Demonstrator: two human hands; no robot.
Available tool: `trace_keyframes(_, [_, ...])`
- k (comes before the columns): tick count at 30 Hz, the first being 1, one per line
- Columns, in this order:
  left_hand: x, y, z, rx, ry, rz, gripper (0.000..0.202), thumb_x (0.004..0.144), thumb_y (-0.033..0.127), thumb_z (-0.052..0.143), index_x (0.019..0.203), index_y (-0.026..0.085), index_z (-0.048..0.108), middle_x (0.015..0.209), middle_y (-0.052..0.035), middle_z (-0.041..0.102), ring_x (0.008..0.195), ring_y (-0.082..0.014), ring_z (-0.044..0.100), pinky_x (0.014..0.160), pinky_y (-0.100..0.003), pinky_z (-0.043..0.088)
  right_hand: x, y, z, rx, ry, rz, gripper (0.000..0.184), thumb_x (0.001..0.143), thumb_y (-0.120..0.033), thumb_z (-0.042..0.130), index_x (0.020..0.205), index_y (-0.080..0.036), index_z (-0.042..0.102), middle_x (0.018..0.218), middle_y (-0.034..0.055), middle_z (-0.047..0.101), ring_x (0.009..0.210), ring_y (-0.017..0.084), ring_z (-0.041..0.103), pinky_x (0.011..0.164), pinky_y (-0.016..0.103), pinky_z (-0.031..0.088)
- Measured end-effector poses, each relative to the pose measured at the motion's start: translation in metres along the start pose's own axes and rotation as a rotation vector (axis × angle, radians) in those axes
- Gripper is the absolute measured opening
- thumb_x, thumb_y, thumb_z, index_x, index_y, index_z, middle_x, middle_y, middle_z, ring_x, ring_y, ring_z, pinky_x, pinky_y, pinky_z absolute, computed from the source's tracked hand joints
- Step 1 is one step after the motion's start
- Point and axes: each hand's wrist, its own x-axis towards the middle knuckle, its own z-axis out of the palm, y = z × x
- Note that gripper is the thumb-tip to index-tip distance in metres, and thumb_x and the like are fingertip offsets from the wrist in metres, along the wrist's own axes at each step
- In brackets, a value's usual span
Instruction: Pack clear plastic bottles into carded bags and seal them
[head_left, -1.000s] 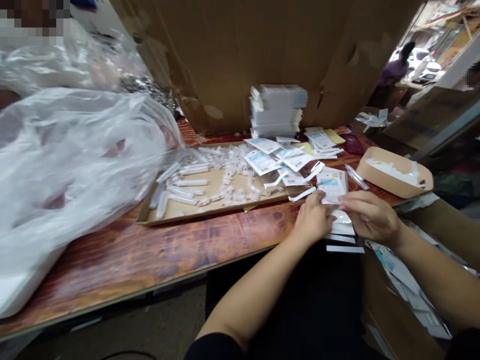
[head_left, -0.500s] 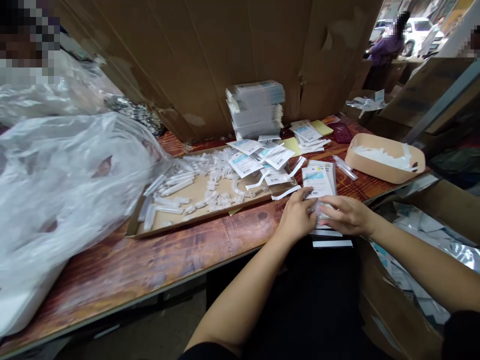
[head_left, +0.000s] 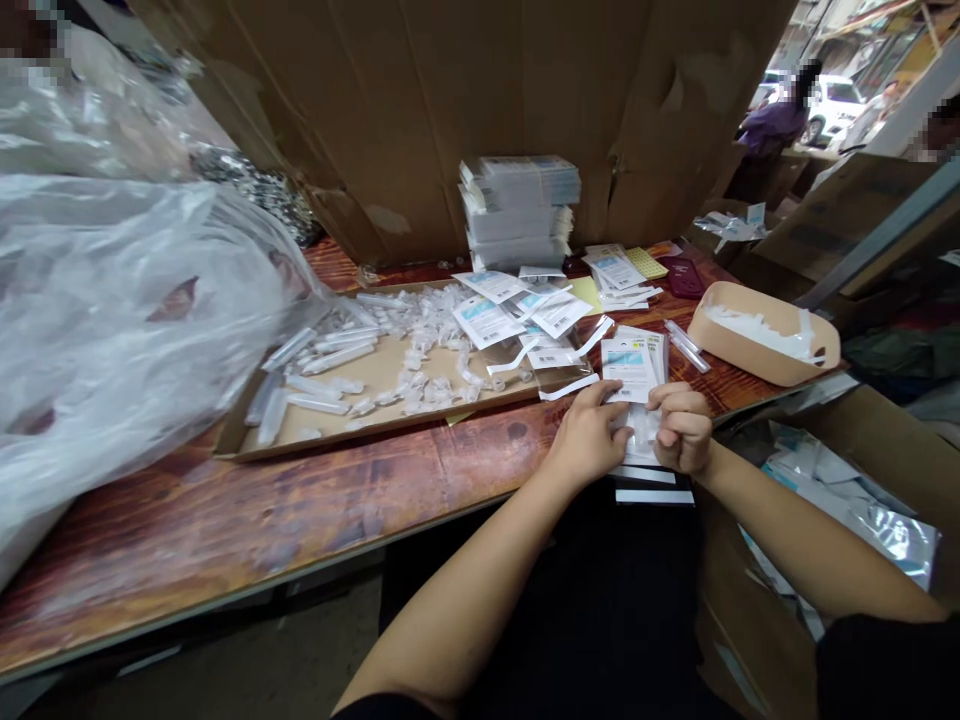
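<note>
My left hand [head_left: 586, 436] and my right hand [head_left: 681, 428] meet at the table's near edge over a small clear packet [head_left: 637, 425], both with fingers curled and pinching it. Just beyond the hands lies a short pile of white printed packets [head_left: 632, 362]. White paper strips [head_left: 651, 485] lie at the table edge under the hands. A flat cardboard tray [head_left: 330, 420] to the left holds several clear plastic tubes and caps [head_left: 420, 360].
A big clear plastic bag [head_left: 127, 310] covers the table's left side. A tall stack of packets [head_left: 519, 210] stands against the cardboard wall. A beige bowl [head_left: 761, 332] sits at right. An open box of packets [head_left: 847, 500] is below right. A person stands far off.
My right hand has curled from flat into a pinch on the clear packet and drawn closer to my left hand. The view shifted slightly.
</note>
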Motion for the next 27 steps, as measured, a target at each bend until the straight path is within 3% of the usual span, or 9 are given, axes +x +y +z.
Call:
trace_keyframes(3, [0.001,0.000,-0.001,-0.007,-0.006,-0.017,0.025,0.082,0.013,0.073,0.105,0.019,0.079,0.143,-0.0119,0.065,0.132,-0.0282,0.063,0.117,-0.045,0.051,0.007,-0.002,-0.012,-0.033,-0.003,-0.126,0.018,0.103,-0.047,0.043,0.099,-0.030,0.044,0.089,0.0021,0.050,0.083,0.023,0.059,0.072,0.044,0.054])
trace_keyframes(5, [0.001,0.000,-0.001,-0.012,-0.006,-0.038,0.025,0.082,0.013,0.073,0.106,0.019,0.079,0.143,-0.0118,0.065,0.132,-0.0283,0.063,0.118,-0.044,0.051,0.006,-0.008,-0.023,-0.080,-0.059,-0.133,0.010,0.102,-0.038,0.049,0.107,-0.030,0.048,0.096,0.0041,0.054,0.086,0.023,0.060,0.075,0.044,0.055])
trace_keyframes(10, [0.002,0.000,-0.001,-0.013,-0.023,-0.044,0.028,0.082,0.017,0.071,0.109,0.018,0.078,0.144,-0.0123,0.065,0.134,-0.0284,0.062,0.119,-0.043,0.049,0.002,-0.028,-0.043,-0.150,-0.231,-0.031,0.031,0.101,-0.026,0.052,0.133,-0.025,0.052,0.109,0.0096,0.056,0.092,0.023,0.061,0.075,0.039,0.059])
trace_keyframes(13, [0.001,0.005,-0.004,0.032,-0.039,-0.041,0.034,0.081,0.017,0.068,0.113,0.016,0.077,0.146,-0.0140,0.064,0.136,-0.0302,0.060,0.119,-0.045,0.048,0.007,-0.034,-0.053,-0.135,-0.286,0.068,0.044,0.099,-0.030,0.060,0.142,-0.024,0.049,0.117,0.0120,0.056,0.094,0.022,0.062,0.075,0.037,0.061])
trace_keyframes(18, [0.001,0.021,-0.017,0.167,-0.162,-0.047,0.044,0.076,0.017,0.065,0.119,0.016,0.074,0.153,-0.0138,0.058,0.138,-0.0343,0.056,0.118,-0.052,0.046,0.021,-0.023,-0.069,-0.056,-0.431,0.254,0.057,0.096,-0.044,0.066,0.148,-0.025,0.052,0.139,0.0168,0.054,0.128,0.033,0.059,0.106,0.052,0.057])
trace_keyframes(22, [0.004,0.030,-0.027,0.229,-0.266,-0.013,0.050,0.078,0.022,0.066,0.127,0.015,0.070,0.156,-0.0165,0.054,0.140,-0.0365,0.054,0.117,-0.054,0.045,0.025,-0.008,-0.079,0.041,-0.596,0.358,0.065,0.092,-0.053,0.068,0.150,-0.025,0.056,0.152,0.0173,0.053,0.140,0.036,0.055,0.115,0.057,0.050])
trace_keyframes(27, [0.004,0.029,-0.027,0.248,-0.289,0.031,0.052,0.082,0.035,0.072,0.130,0.016,0.069,0.156,-0.0186,0.054,0.141,-0.0370,0.053,0.116,-0.055,0.043,0.025,-0.004,-0.083,0.070,-0.637,0.378,0.068,0.089,-0.047,0.073,0.152,-0.026,0.057,0.161,0.0146,0.048,0.145,0.035,0.052,0.119,0.055,0.046])
